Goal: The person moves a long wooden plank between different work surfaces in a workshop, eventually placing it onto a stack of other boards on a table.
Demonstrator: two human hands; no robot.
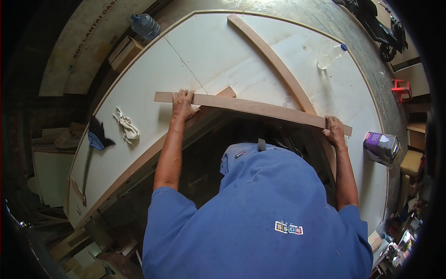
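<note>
A flat, light-brown wooden strip (253,107) lies crosswise in front of me, with both my hands on it. My left hand (184,106) grips it close to its left end, fingers over the far edge. Close to the right end, my right hand (334,131) is wrapped round the strip. Under its right part passes a second wooden strip (274,60), which runs from the far edge of the white panel (153,74) toward me. A third wooden strip (139,172) slants from under the held strip toward the lower left, along the panel's near edge.
On the panel's left lie a blue-headed brush (96,139) and a cream cloth bundle (125,124). A clear bottle (331,58) and a purple-grey can (381,148) are at the right. Beyond are a water jug (145,27), a red stool (401,90) and a motorcycle (378,30).
</note>
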